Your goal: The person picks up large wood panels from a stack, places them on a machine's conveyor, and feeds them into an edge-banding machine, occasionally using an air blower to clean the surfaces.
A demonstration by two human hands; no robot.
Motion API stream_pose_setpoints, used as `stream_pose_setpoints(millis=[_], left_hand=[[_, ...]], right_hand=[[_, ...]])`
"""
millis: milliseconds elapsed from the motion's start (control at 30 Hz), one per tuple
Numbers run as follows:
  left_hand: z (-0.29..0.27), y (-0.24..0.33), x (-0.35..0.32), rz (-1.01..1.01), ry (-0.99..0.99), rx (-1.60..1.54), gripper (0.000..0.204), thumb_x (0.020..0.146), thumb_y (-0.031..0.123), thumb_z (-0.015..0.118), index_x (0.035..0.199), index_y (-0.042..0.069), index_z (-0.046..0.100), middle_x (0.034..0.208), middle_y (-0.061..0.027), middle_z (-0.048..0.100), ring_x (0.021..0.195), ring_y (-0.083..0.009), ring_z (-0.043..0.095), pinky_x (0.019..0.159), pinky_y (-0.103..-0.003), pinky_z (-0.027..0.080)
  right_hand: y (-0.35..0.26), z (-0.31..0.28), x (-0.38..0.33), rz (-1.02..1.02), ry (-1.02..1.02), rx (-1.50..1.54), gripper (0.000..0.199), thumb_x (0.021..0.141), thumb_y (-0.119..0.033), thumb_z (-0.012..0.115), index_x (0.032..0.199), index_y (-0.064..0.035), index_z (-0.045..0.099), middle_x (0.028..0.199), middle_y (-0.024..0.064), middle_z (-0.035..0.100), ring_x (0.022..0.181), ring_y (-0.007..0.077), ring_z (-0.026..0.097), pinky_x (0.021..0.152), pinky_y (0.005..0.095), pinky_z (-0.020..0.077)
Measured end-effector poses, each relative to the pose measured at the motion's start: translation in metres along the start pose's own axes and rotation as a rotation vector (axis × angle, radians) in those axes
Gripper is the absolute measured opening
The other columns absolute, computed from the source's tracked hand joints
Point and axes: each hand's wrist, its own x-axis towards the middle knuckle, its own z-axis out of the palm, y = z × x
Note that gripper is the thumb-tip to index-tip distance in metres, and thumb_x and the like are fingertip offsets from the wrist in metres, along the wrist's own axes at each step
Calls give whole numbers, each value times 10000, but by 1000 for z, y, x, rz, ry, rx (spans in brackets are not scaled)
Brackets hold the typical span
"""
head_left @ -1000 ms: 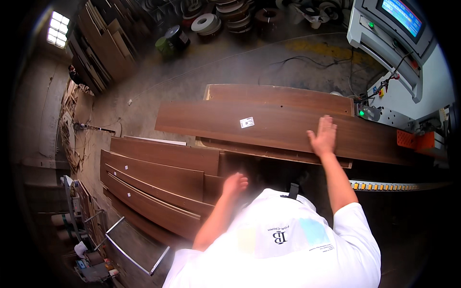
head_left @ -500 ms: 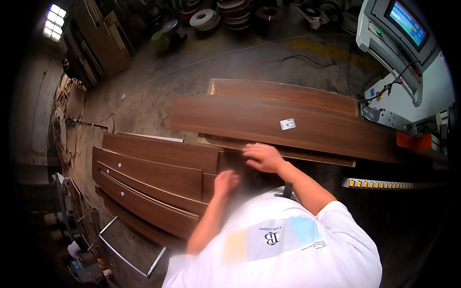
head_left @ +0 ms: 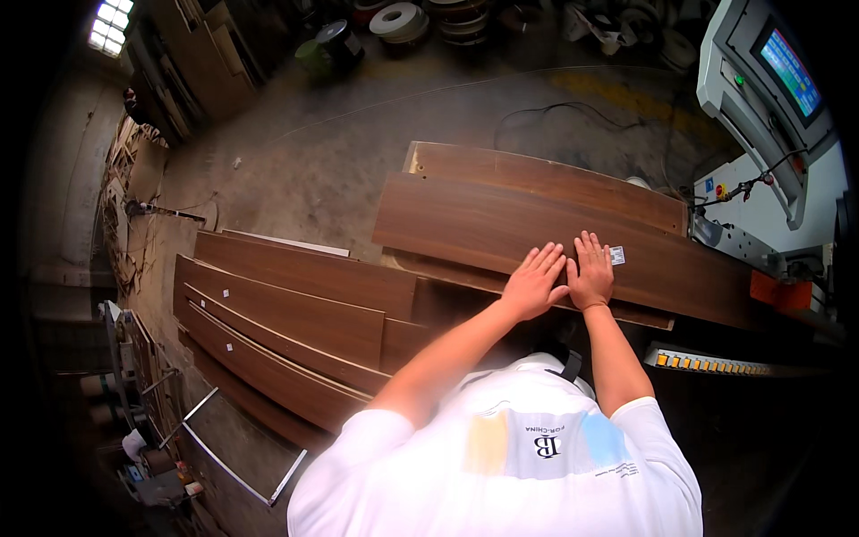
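We laid both hands flat on the top board (head_left: pixel 501 228), a long dark wood-grain panel that sat on a stack of like panels in front of us, running from centre frame out to the right. Our left hand (head_left: pixel 534 282) pressed palm down near the board's near edge, fingers spread and open, gripping nothing. Our right hand (head_left: pixel 591 271) lay just beside it, thumbs almost touching, also flat and open on the surface. A small white sticker (head_left: pixel 616 256) sat on the board just to the right of the right hand's fingertips. Under the top board a second panel (head_left: pixel 555 174) showed along the far side, offset a little, and another edge stuck out beneath on the near side. To our left a separate pile of brown boards (head_left: pixel 286 313) lay fanned on the concrete floor (head_left: pixel 331 152), well apart from the hands. A grey machine with a lit screen (head_left: pixel 787 76) stood at the right, near the far end of the stack. Rolls of edge tape (head_left: pixel 398 18) lay at the top of the view, beyond the floor.
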Motion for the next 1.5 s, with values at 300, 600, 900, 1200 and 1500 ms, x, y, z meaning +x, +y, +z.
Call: stream_pose_setpoints(millis=[300, 600, 900, 1200, 1500], left_hand=[[-20, -78, 47, -278, -94, 332, 835, 973, 610, 374, 1569, 54, 191, 1657, -98, 118, 1536, -223, 62, 1239, -446, 40], [-61, -150, 18, -554, 81, 404, 840, 950, 563, 439, 1554, 20, 222, 1651, -116, 144, 1532, -238, 95, 1233, -452, 68], [-36, -107, -51, -360, 86, 311, 763, 951, 475, 516, 1516, 10, 301, 1608, -140, 266, 1509, -276, 179, 1221, -491, 116], [-23, -96, -79, -230, 128, 372, 638, 942, 423, 537, 1452, 50, 445, 1569, -116, 366, 1479, -265, 278, 1217, -478, 148], [-15, -90, -78, -220, 197, 401, 568, 904, 330, 576, 1405, 78, 488, 1534, -86, 418, 1444, -263, 337, 1192, -482, 209]], right_hand=[[62, -40, -19, 18, -8, -32, 507, 841, -275, 645, 1320, -124, 580, 1462, 60, 511, 1391, 250, 430, 1171, 478, 307], [124, -71, -38, 47, 2, -50, 501, 847, -245, 636, 1328, -131, 555, 1483, 64, 484, 1403, 265, 412, 1179, 478, 291], [126, -16, -41, 427, 122, -328, 675, 947, -482, 539, 1460, -64, 409, 1566, 174, 338, 1475, 339, 264, 1194, 538, 187], [-15, 13, 0, 293, 72, -66, 691, 897, -495, 566, 1427, -62, 475, 1559, 156, 363, 1478, 328, 261, 1208, 532, 151], [13, -14, -10, 283, 109, -31, 554, 827, -425, 629, 1302, -143, 579, 1483, 89, 464, 1436, 323, 326, 1189, 558, 206]])
